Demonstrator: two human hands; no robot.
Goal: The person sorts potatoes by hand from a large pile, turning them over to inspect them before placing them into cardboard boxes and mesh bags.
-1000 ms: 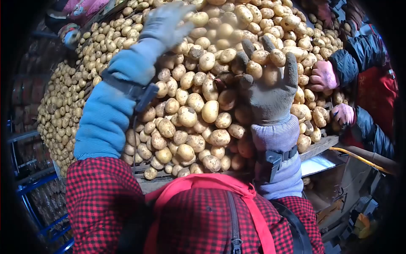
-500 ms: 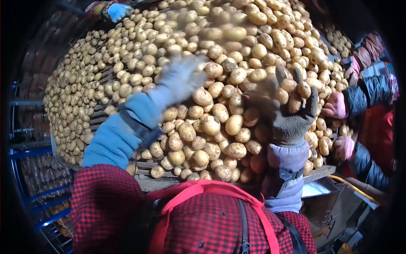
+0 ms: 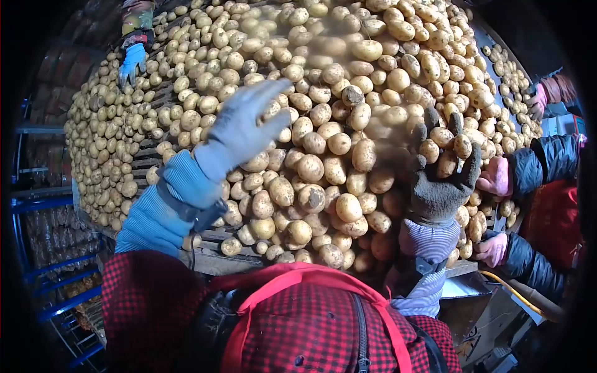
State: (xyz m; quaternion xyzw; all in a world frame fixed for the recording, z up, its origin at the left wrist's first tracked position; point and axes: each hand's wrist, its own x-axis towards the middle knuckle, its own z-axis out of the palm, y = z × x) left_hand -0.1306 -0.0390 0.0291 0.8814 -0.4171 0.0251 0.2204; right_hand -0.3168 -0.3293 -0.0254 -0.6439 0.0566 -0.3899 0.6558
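A thick layer of potatoes (image 3: 323, 168) covers a slatted wooden surface. My left hand (image 3: 239, 127), in a light grey-blue glove and a little blurred, is over the potatoes left of centre, its fingers stretched out and nothing seen in it. To the right, my right hand (image 3: 444, 171), in a dark, dirty glove, lies palm up among the potatoes. Its fingers are spread and curved around several potatoes (image 3: 445, 146) that rest on them. One darker, soil-covered lump (image 3: 352, 95) lies among the potatoes above centre.
Co-workers' pink-gloved hands (image 3: 495, 176) are at the right edge, close to my right hand. Another person's blue-gloved hand (image 3: 132, 64) reaches in at the upper left. Blue metal rails (image 3: 68, 301) stand at the lower left, and a yellow hose (image 3: 513, 291) runs at the lower right.
My left hand has moved left and slightly down. My right hand has shifted a little right and down, still cupping potatoes. The blue-gloved co-worker's hand has come farther in, down and left.
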